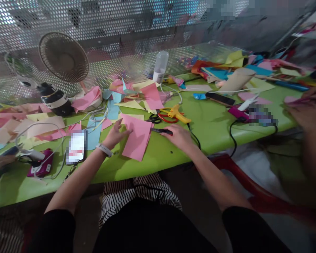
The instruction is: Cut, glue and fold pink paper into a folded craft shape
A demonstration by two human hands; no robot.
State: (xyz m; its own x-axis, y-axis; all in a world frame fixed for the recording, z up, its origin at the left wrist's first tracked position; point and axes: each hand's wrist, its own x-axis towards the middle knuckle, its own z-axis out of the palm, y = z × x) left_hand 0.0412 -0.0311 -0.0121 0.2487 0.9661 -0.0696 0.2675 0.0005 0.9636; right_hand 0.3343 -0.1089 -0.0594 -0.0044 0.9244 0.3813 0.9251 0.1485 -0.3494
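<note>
Pink paper sheets (137, 140) lie stacked on the green table (160, 158) in front of me, their edges slightly offset. At their left edge is my left hand (116, 135), fingers apart, a white watch on its wrist. My right hand (179, 136) is closed on a dark tool with a slim pointed end (162, 131), whose tip reaches the sheets' right edge; its exact kind is hard to make out. Just behind lie black-handled scissors (155, 118), a red-handled tool (168, 119) and a yellow glue gun (178, 114).
Coloured paper scraps (46, 126) and a phone (76, 147) lie to the left. A fan (64, 58), a black bottle (55, 100) and a clear bottle (161, 66) stand behind. Another person's hand (302, 109) is at the right, another (0, 164) at the left edge. Cables cross the table.
</note>
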